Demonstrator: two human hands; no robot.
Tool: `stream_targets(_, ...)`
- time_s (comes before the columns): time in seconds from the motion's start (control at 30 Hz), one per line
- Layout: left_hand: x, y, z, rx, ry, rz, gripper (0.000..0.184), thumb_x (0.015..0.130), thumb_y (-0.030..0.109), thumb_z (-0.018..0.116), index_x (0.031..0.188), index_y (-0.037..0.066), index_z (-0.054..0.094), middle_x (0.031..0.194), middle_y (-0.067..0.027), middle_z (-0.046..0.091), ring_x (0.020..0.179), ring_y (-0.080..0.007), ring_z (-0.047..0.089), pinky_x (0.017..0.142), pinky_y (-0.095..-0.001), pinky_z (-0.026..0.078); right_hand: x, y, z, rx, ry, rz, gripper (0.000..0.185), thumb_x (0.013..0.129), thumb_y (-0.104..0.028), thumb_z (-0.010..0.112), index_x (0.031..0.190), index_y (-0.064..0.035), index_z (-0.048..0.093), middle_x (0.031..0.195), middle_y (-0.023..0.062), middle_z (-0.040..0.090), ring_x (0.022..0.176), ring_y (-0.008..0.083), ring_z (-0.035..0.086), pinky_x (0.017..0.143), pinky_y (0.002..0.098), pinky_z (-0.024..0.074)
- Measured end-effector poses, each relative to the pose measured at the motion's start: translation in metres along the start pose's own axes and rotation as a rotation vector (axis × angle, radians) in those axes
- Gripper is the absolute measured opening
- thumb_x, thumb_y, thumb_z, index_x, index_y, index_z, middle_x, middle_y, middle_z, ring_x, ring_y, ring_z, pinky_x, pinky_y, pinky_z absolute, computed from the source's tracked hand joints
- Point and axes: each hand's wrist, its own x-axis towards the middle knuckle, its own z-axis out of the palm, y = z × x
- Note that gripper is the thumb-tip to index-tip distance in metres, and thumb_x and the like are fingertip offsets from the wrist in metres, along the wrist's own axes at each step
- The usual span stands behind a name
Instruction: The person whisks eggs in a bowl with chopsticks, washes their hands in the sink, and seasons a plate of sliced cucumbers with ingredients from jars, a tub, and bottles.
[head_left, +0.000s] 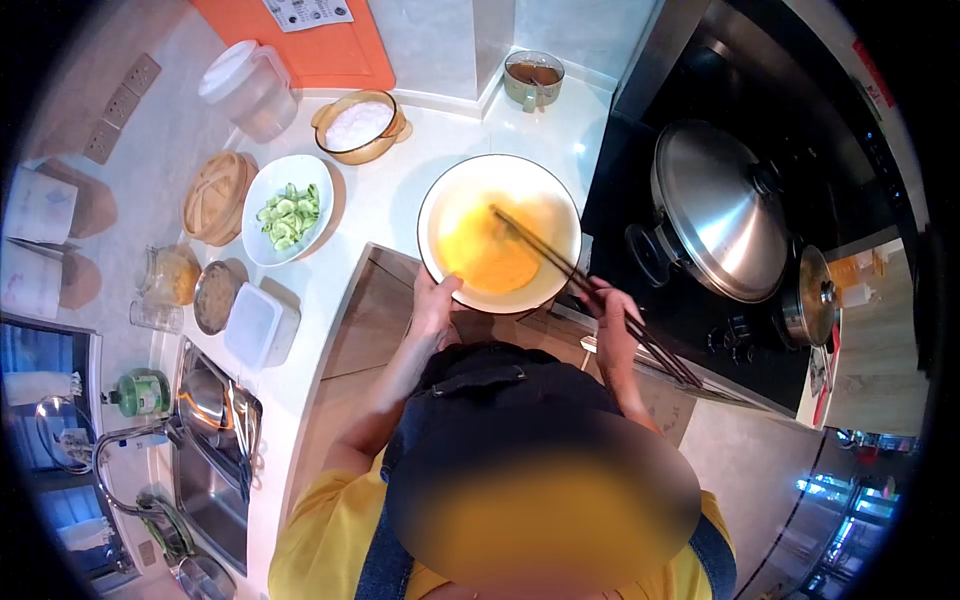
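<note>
Wide white round bowl with thin dark rim (548, 190), yellow liquid (500, 265) inside, centre of scene, over near edge of white counter (395, 205); can't tell if counter supports it. Left hand (433, 305) part-closed on bowl's near-left rim, thumb on top, other fingers mostly hidden below. Right hand (610, 308) closed around long dark thin chopsticks (555, 258), at bowl's near-right side; tips in the liquid. Far left of bowl: amber glass bowl with white contents (362, 129). Left: white dish of sliced green vegetable (262, 238). Far side: clear glass cup with brown liquid (534, 82). Right: large silver domed-lid pan (715, 215) on black stovetop (640, 180).
</note>
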Motion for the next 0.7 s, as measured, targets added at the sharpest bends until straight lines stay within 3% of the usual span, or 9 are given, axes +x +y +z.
stream_targets(0.03,0.001,-0.002,-0.002,-0.001,0.002,0.002,0.051,0.075,-0.006,0.045,0.124,0.000,0.033,0.106,-0.0186,0.054,0.081,-0.0278,0.063,0.054,-0.0338,0.058,-0.001,0.005,-0.001,-0.129,-0.054,0.016,0.020,0.091,-0.012,0.046,0.088,0.0057,0.055,0.097,0.0190,0.059,0.091,0.0238,0.058,0.080,0.0365,0.0510)
stream_targets(0.07,0.004,-0.004,-0.005,-0.020,0.018,0.017,0.052,0.074,-0.006,0.045,0.124,0.000,0.033,0.105,-0.0184,0.054,0.080,-0.0275,0.063,0.055,-0.0340,0.058,-0.005,0.008,-0.003,0.148,-0.097,0.135,0.021,0.091,-0.013,0.045,0.085,0.0052,0.054,0.094,0.0184,0.060,0.089,0.0240,0.059,0.077,0.0373,0.0516)
stream_targets(0.23,0.009,0.005,-0.014,-0.036,0.043,0.114,0.052,0.072,-0.007,0.046,0.123,-0.002,0.034,0.104,-0.0178,0.055,0.080,-0.0255,0.063,0.056,-0.0324,0.058,0.008,-0.031,-0.016,0.136,0.015,-0.012,0.023,0.091,-0.015,0.047,0.083,0.0043,0.054,0.097,0.0196,0.059,0.086,0.0267,0.060,0.076,0.0386,0.0524)
stream_targets(0.3,0.009,0.010,-0.013,0.044,0.093,0.122,0.044,0.076,-0.004,0.046,0.119,-0.002,0.039,0.101,-0.0143,0.056,0.076,-0.0185,0.063,0.054,-0.0253,0.055,0.007,-0.021,-0.019,0.009,0.019,0.003,0.022,0.091,-0.015,0.047,0.084,0.0046,0.054,0.098,0.0191,0.059,0.087,0.0263,0.060,0.077,0.0384,0.0520)
stream_targets(0.43,0.008,0.020,-0.011,0.144,0.090,0.149,0.047,0.075,-0.003,0.047,0.122,-0.002,0.037,0.100,-0.0137,0.057,0.075,-0.0163,0.062,0.050,-0.0223,0.052,0.000,-0.020,-0.015,-0.065,-0.132,0.093,0.022,0.092,-0.014,0.046,0.088,0.0059,0.055,0.100,0.0196,0.058,0.088,0.0249,0.060,0.079,0.0373,0.0509)
stream_targets(0.5,0.006,0.022,-0.009,0.132,0.088,0.143,0.049,0.075,-0.003,0.047,0.122,-0.001,0.038,0.100,-0.0131,0.057,0.074,-0.0168,0.062,0.049,-0.0230,0.052,0.005,-0.027,-0.010,0.114,0.083,-0.064,0.021,0.091,-0.013,0.046,0.089,0.0058,0.055,0.100,0.0193,0.059,0.087,0.0240,0.060,0.079,0.0362,0.0504)
stream_targets(0.57,0.010,0.015,-0.009,0.115,0.085,0.139,0.050,0.074,-0.003,0.048,0.123,-0.001,0.038,0.100,-0.0126,0.057,0.074,-0.0173,0.062,0.049,-0.0237,0.052,0.001,-0.012,-0.021,0.026,0.031,0.073,0.021,0.091,-0.013,0.047,0.089,0.0052,0.056,0.099,0.0184,0.059,0.085,0.0234,0.060,0.079,0.0358,0.0499)
stream_targets(0.63,0.022,-0.004,-0.015,0.222,0.100,0.310,0.050,0.073,-0.002,0.049,0.122,0.000,0.040,0.099,-0.0131,0.059,0.079,-0.0189,0.062,0.054,-0.0250,0.051,-0.010,-0.017,-0.018,-0.147,-0.101,0.078,0.021,0.091,-0.013,0.047,0.088,0.0052,0.056,0.098,0.0180,0.059,0.084,0.0234,0.060,0.079,0.0357,0.0499)
stream_targets(0.7,0.024,-0.011,-0.020,0.303,0.110,0.333,0.050,0.073,-0.001,0.049,0.122,0.001,0.040,0.099,-0.0142,0.060,0.081,-0.0200,0.062,0.059,-0.0269,0.051,-0.003,-0.017,-0.018,0.084,0.000,0.095,0.020,0.091,-0.012,0.046,0.088,0.0049,0.055,0.098,0.0176,0.060,0.084,0.0228,0.060,0.080,0.0344,0.0496)
